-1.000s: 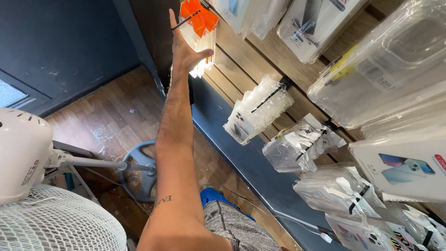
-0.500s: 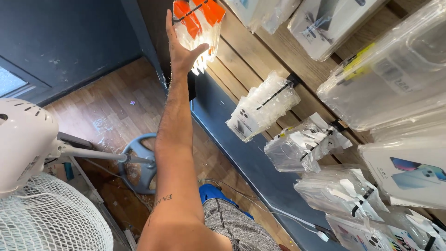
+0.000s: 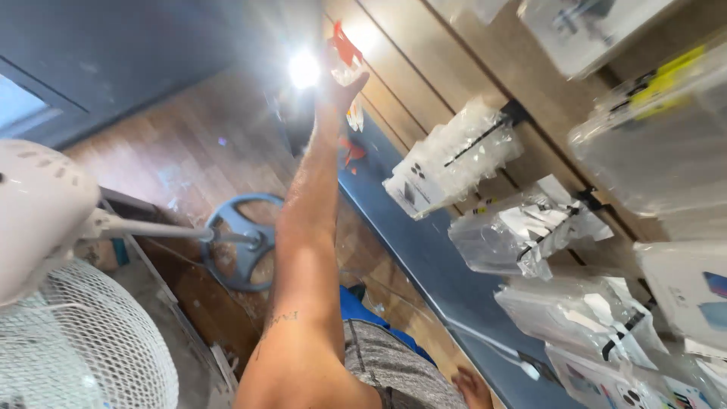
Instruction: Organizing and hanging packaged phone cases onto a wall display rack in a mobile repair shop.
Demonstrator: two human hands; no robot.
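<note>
Starting at the left, a white pedestal fan [image 3: 68,303] is seen standing close beside the raised arm. The left hand [image 3: 341,83] is closed, apparently, around an orange-and-clear packet [image 3: 347,53] held high at the slatted wall [image 3: 424,60]; glare blurs the grip, so a slip might follow. Hanging clear packets [image 3: 454,163] crowd the right.

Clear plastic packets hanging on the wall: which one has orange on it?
The clear packet with orange patches, at the raised hand. The other clear hanging packets show only white and black.
</note>
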